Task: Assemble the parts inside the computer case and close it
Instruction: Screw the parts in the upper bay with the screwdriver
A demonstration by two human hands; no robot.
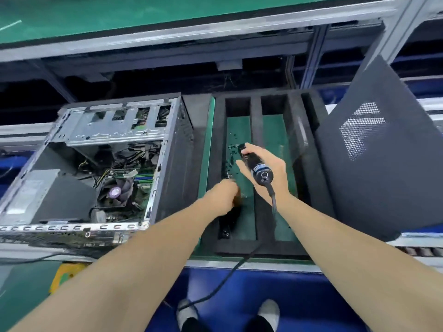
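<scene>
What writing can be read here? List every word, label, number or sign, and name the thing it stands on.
No text can be read in this picture.
Blue band on the electric screwdriver: print too blurred to read.
Pale label on the power supply: too blurred.
Purple sticker on the cooler fan: too small.

Bright, even overhead light, soft shadows. Motion blur smears left hand (224,196); right hand (275,161) w/ driver (260,170) sharper. Beyond the fingers (243,167), under shelf (167,41), v. dark. Left of them, mild glare on case (107,137) metal. Wide-angle lens bends straight lines at pic edges; corners soft.
</scene>
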